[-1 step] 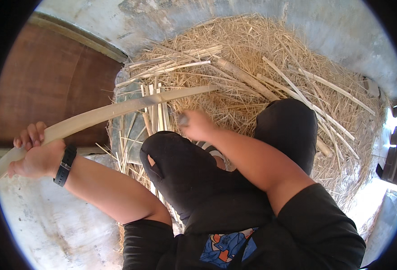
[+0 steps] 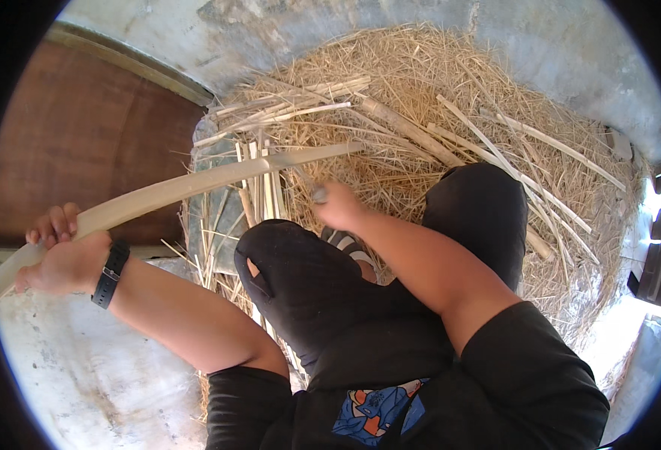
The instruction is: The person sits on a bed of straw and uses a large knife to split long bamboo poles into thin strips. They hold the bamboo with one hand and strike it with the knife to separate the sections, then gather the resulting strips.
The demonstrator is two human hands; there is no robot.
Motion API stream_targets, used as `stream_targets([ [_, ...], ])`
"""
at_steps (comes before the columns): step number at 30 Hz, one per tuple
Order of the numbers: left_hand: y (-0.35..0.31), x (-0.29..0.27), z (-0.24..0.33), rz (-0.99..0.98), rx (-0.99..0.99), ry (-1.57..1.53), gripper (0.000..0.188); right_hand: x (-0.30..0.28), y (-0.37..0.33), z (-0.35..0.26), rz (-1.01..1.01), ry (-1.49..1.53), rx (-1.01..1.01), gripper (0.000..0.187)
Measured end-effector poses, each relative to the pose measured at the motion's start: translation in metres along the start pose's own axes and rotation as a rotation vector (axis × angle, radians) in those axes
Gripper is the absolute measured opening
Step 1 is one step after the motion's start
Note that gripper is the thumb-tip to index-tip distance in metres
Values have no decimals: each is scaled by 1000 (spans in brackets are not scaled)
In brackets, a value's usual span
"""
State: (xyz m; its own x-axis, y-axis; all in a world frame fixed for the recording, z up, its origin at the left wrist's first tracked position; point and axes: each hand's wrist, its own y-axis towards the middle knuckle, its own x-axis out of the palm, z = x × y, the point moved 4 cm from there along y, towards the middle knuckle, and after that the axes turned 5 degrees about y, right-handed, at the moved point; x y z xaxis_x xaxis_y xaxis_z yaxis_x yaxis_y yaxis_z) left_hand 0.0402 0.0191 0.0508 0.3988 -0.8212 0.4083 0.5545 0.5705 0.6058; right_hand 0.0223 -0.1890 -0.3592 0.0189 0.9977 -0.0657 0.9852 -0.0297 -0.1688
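A long, pale bamboo strip (image 2: 173,189) runs from the far left across to the straw. Near its left end, my left hand (image 2: 64,251) is closed around it, fingers over the far side and thumb beneath. My right hand (image 2: 339,206) is closed on the handle of a knife (image 2: 320,195), just to the near side of the strip's right part. The thin blade points up and left toward the strip; it is blurred, and I cannot tell whether its edge touches. Beneath the strip, several split bamboo pieces (image 2: 270,187) lie side by side.
Straw and shavings (image 2: 420,67) heap up along the wall (image 2: 540,45). Loose bamboo sticks (image 2: 413,131) lie on the heap, with longer strips at the right (image 2: 518,172). A brown wooden door (image 2: 90,135) stands at the left. My bent knees (image 2: 476,214) frame the work.
My right hand with the knife has shifted slightly right along the strip. The left hand and the bamboo strip have barely moved.
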Motion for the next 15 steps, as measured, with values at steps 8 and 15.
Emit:
stream_targets([
  [8, 2, -5, 4, 11, 18, 15, 70, 3, -24, -70, -81, -122, -161, 35],
  [15, -3, -4, -3, 123, -30, 55, 70, -27, 17, 26, -35, -196, 324, 42],
])
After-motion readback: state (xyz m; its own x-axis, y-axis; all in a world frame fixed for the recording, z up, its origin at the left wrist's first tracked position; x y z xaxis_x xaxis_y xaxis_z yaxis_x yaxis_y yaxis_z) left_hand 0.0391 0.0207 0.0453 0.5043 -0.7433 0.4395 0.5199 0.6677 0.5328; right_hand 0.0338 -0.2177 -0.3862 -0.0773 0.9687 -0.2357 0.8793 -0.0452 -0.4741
